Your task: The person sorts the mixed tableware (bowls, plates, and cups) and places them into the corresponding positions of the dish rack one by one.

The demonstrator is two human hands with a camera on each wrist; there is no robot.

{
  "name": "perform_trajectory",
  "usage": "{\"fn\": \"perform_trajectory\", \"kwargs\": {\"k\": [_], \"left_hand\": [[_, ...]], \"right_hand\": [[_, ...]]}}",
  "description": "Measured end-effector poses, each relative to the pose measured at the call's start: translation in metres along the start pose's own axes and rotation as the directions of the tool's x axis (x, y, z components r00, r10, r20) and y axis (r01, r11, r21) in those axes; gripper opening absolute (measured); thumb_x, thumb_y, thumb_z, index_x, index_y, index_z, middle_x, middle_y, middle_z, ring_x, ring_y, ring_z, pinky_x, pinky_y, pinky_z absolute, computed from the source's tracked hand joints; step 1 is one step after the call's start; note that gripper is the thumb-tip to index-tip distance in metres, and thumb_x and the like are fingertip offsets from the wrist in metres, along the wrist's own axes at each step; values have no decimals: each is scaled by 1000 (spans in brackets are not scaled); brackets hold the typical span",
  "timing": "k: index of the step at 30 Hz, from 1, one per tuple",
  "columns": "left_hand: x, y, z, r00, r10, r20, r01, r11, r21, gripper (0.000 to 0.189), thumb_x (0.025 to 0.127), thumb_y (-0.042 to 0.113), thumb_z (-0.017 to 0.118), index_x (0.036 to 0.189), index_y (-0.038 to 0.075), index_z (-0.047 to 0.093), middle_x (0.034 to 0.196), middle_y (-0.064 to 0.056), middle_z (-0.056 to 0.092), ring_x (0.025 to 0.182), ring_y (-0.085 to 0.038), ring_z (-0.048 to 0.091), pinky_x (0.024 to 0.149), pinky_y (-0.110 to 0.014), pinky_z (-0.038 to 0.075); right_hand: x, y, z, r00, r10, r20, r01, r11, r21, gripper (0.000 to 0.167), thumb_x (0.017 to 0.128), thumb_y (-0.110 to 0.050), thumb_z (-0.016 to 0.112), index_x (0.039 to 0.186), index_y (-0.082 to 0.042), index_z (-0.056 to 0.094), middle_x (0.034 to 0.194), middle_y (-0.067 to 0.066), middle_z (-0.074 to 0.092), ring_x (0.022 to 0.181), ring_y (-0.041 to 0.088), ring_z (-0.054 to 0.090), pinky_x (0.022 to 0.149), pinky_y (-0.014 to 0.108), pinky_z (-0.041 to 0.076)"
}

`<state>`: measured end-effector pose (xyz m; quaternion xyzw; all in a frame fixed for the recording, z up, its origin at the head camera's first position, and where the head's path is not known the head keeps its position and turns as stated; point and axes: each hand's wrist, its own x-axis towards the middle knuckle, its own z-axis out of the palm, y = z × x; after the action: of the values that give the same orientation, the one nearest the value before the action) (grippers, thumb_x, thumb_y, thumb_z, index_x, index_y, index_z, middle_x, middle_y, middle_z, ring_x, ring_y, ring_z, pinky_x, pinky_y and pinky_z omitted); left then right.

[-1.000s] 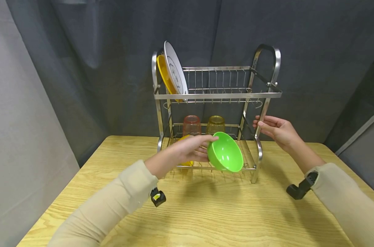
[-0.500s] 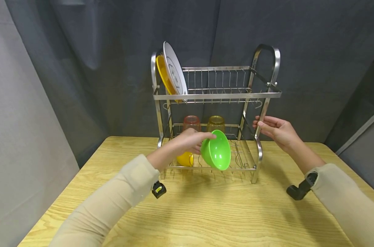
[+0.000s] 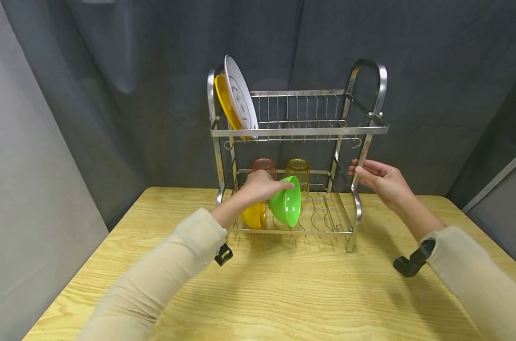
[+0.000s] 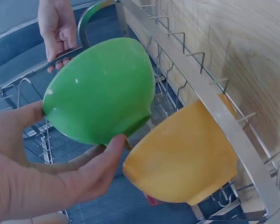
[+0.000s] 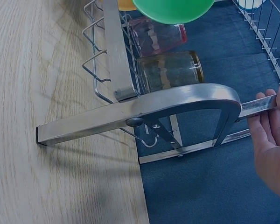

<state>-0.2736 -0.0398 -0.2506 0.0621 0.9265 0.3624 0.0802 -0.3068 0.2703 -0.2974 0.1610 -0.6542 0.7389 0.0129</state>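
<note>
My left hand [image 3: 258, 185] grips a green bowl [image 3: 286, 204], thumb at its rim and fingers behind. The bowl is tilted on its side above the lower tier of the metal dish rack [image 3: 300, 132], its inside facing right. Just left of it, a yellow bowl [image 3: 254, 217] leans in that tier; the left wrist view shows the green bowl [image 4: 100, 88] close beside the yellow bowl [image 4: 186, 154]. With thumb and fingers, my right hand [image 3: 384, 183] pinches the rack's right front post. The right wrist view shows those fingers [image 5: 266, 126] round the post.
Upside down at the back of the lower tier stand a pink glass [image 3: 264, 165] and an amber glass [image 3: 298, 170]. A white plate [image 3: 242, 97] and a yellow plate [image 3: 225, 102] lean at the upper tier's left end. Dark curtain hangs behind the wooden table [image 3: 283, 293].
My left hand has carried the green bowl leftward and slightly up, over the lower tier toward the yellow bowl, turning it more onto its side. The right hand stays on the post.
</note>
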Motion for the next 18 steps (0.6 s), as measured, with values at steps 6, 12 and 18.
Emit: {"fn": "perform_trajectory", "kwargs": {"k": [6, 12, 18], "left_hand": [[2, 4, 8, 998, 38, -58, -29, 989, 145, 46, 86, 53, 62, 78, 9, 57, 68, -1, 53, 60, -12, 51, 51, -20, 43], [5, 10, 18, 995, 57, -88, -27, 951, 307, 46, 90, 54, 58, 79, 9, 59, 68, -1, 55, 52, -9, 50, 44, -18, 39], [10, 11, 28, 992, 89, -94, -40, 901, 432, 49, 94, 52, 52, 65, 13, 51, 55, 2, 43, 42, -8, 41, 39, -18, 32]], "right_hand": [[0, 1, 1, 1000, -12, -4, 12, 1000, -9, 16, 92, -13, 62, 105, -19, 69, 96, -10, 75, 91, 1, 70, 81, 11, 54], [0, 2, 2, 1000, -7, -10, 7, 1000, 0, 16, 92, -13, 62, 105, -19, 69, 96, -10, 75, 91, 1, 70, 81, 10, 54], [0, 2, 2, 1000, -16, -9, 16, 1000, -7, 16, 92, -13, 62, 103, -21, 70, 96, -10, 75, 91, 1, 70, 80, 10, 54]]}}
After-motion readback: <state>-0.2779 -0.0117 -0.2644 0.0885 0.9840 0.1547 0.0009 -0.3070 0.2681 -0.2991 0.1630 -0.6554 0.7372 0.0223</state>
